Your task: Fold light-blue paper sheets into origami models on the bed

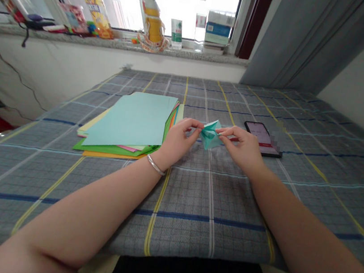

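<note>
A small folded piece of teal paper (211, 136) is held up between my two hands, above the checked cloth. My left hand (181, 138) pinches its left side between thumb and fingertips; a silver bangle circles that wrist. At the paper's right side, my right hand (242, 147) grips an edge with thumb and fingers pressed together. Several folds and points stand out from the paper, with a pocket-like hollow facing me. Just left of my left hand lies a stack of coloured paper sheets (130, 118), light blue on top, with green, orange, pink and yellow edges below.
A phone (263, 139) with its screen lit lies right behind my right hand. The grey checked cloth (187, 196) covers the whole surface. On the windowsill (113, 44) stand bottles, a yellow flask (154, 24) and boxes (219, 29). A grey curtain (297, 39) hangs at the right.
</note>
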{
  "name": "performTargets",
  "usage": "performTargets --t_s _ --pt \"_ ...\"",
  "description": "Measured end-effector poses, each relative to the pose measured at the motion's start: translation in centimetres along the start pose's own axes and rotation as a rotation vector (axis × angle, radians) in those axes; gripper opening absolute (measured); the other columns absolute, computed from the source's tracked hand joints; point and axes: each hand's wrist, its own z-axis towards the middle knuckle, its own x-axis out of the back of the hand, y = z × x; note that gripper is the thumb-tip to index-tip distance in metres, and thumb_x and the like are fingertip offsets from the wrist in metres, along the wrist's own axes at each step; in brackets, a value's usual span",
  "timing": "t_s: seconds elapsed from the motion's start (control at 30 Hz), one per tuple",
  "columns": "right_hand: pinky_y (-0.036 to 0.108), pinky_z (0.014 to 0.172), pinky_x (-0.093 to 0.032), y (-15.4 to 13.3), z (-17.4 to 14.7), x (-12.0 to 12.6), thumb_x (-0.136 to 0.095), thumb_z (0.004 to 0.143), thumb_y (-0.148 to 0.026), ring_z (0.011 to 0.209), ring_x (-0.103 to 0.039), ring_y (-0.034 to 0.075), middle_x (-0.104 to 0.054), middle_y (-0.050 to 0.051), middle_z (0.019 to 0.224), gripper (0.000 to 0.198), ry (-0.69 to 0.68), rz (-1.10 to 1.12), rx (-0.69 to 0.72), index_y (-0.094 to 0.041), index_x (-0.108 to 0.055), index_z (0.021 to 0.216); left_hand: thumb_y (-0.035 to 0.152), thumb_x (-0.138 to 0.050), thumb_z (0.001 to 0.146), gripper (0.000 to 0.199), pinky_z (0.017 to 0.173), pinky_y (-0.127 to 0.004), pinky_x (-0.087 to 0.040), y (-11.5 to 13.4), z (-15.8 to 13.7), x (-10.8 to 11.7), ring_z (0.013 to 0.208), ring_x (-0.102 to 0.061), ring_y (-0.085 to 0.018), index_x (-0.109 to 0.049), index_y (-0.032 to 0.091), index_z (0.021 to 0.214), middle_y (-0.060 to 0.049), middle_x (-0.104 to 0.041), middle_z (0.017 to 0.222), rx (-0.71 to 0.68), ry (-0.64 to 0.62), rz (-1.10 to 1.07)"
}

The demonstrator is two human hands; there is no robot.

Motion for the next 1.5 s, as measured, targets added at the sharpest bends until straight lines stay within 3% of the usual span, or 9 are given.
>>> performTargets --t_s 0.17,0.27,0.5,0.63,0.8,0.9,1.0,1.23,1.5 --pt "0.037 0.076 -0.056 -0.4 0.0 0.2 -0.061 0.086 -0.026 0.101 -0.067 0.021 -0.075 0.002 0.105 0.006 -0.024 -0.037 0.082 -0.025 -0.064 0.081 0.015 -0.048 0.093 0.018 0.095 -0.033 -0.048 1.2 0.2 1.3 0.104 -0.06 -0.016 -0.064 0.019 0.101 -0.006 -0.066 0.108 -0.267 -0.158 0.242" --pt "0.035 0.072 -0.056 -0.8 0.0 0.2 -0.06 0.086 -0.025 0.099 -0.068 0.021 -0.074 0.002 0.107 0.007 -0.023 0.0 0.055 -0.025 -0.062 0.08 0.02 -0.045 0.096 0.021 0.094 -0.032 -0.048 2.1 0.2 1.9 0.104 -0.061 -0.018 -0.063 0.019 0.107 -0.007 -0.064 0.113 -0.33 -0.229 0.352" --pt "0.03 0.061 -0.051 -0.2 0.2 0.2 -0.058 0.085 -0.025 0.094 -0.069 0.021 -0.073 0.005 0.112 0.009 -0.036 0.076 -0.056 -0.023 -0.057 0.076 0.029 -0.046 0.096 0.022 0.089 -0.032 -0.05 0.8 0.5 2.3 0.096 -0.064 -0.018 -0.066 0.02 0.098 -0.004 -0.069 0.099 -0.137 -0.262 0.339" --pt "0.032 0.065 -0.051 0.3 0.4 0.3 -0.056 0.083 -0.022 0.089 -0.069 0.02 -0.074 0.004 0.106 0.003 -0.092 0.074 -0.094 -0.023 -0.059 0.084 0.03 -0.046 0.096 0.023 0.087 -0.033 -0.05 0.3 0.7 2.6 0.094 -0.065 -0.018 -0.066 0.021 0.099 -0.004 -0.069 0.101 -0.159 -0.351 0.381" --pt "0.034 0.075 -0.051 0.3 0.7 1.1 -0.047 0.082 -0.011 0.092 -0.066 0.019 -0.072 0.002 0.101 0.031 -0.199 -0.094 0.049 -0.026 -0.064 0.104 0.022 -0.046 0.09 0.023 0.083 -0.032 -0.051 1.1 0.5 2.8 0.095 -0.066 -0.019 -0.065 0.021 0.104 -0.005 -0.068 0.108 -0.23 -0.416 0.494" --pt "0.035 0.081 -0.049 0.3 0.8 1.8 -0.046 0.079 -0.008 0.094 -0.064 0.02 -0.071 0.002 0.101 0.03 -0.248 -0.213 0.163 -0.025 -0.066 0.092 0.018 -0.045 0.087 0.026 0.081 -0.032 -0.052 1.3 0.4 2.9 0.093 -0.067 -0.02 -0.065 0.021 0.103 -0.005 -0.068 0.109 -0.243 -0.417 0.539" --pt "0.036 0.08 -0.049 0.1 0.9 2.3 -0.05 0.076 -0.01 0.088 -0.064 0.021 -0.07 0.004 0.096 0.022 -0.241 -0.306 0.184 -0.023 -0.064 0.085 0.018 -0.045 0.086 0.026 0.076 -0.032 -0.051 1.1 0.4 2.9 0.088 -0.067 -0.02 -0.065 0.02 0.102 -0.005 -0.069 0.104 -0.239 -0.4 0.59" --pt "0.038 0.078 -0.047 -0.6 0.8 3.0 -0.055 0.08 -0.02 0.092 -0.064 0.024 -0.071 0.006 0.103 0.009 -0.162 -0.445 0.109 -0.023 -0.058 0.071 0.019 -0.047 0.085 0.023 0.071 -0.031 -0.048 0.9 0.6 2.9 0.082 -0.066 -0.021 -0.067 0.022 0.096 -0.004 -0.071 0.092 -0.207 -0.345 0.655" --pt "0.031 0.059 -0.042 0.4 0.8 3.1 -0.064 0.08 -0.029 0.064 -0.06 0.018 -0.067 0.0 0.071 0.005 -0.146 -0.463 -0.058 -0.025 -0.064 0.081 0.02 -0.049 0.084 0.02 0.07 -0.033 -0.047 1.0 0.5 2.8 0.079 -0.066 -0.023 -0.066 0.021 0.094 -0.004 -0.071 0.086 -0.165 -0.312 0.7"
